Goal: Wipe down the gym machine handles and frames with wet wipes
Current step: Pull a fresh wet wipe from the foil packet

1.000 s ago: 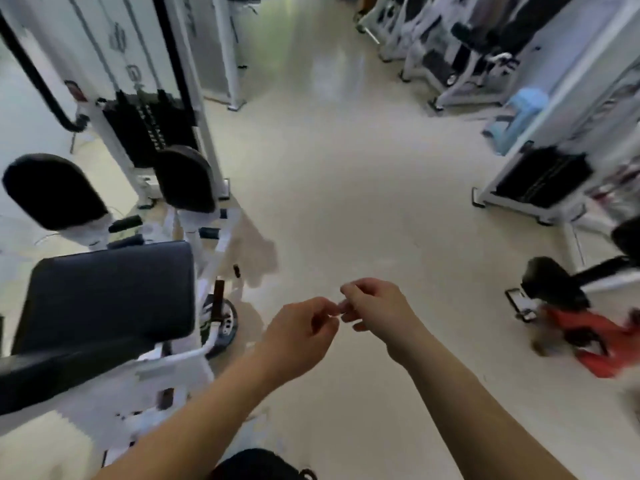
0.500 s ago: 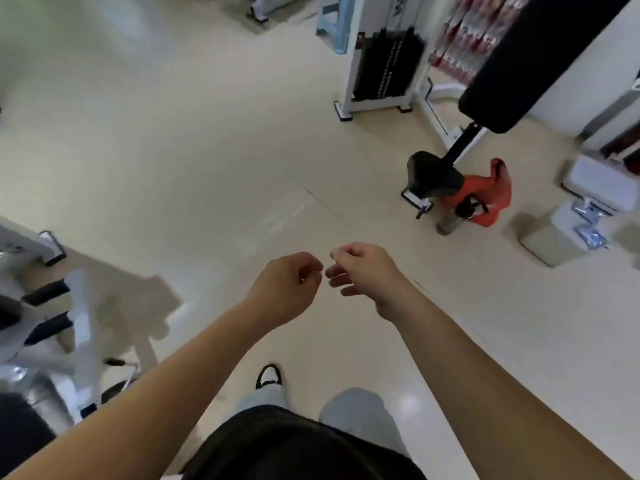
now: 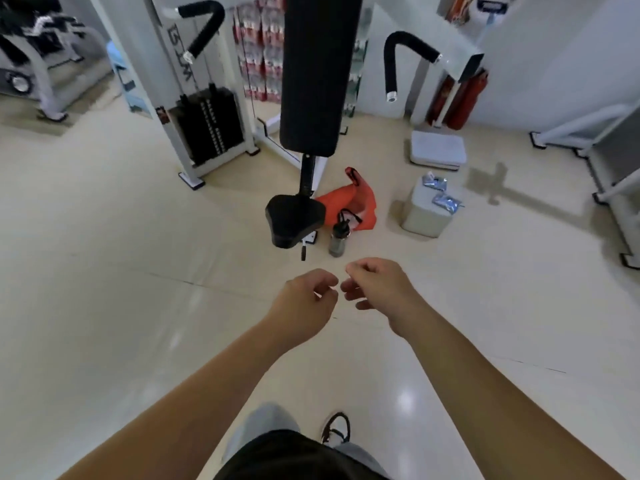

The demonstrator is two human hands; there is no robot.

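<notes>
Two hands before a gym machine
Left hand (image 3: pixel 304 299) and right hand (image 3: pixel 377 285) curl, fingertips close; any held thing too small to tell.

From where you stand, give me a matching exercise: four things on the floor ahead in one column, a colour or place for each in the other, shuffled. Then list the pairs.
Things
1. bag
2. bottle
3. foil packets
4. seat

Descriptions
A. lying on top of the pale box
B. black, on a post below the long back pad
C. orange-red, slumped on the floor
D. grey, upright, right of the seat

Pairs: 1-C, 2-D, 3-A, 4-B
</notes>
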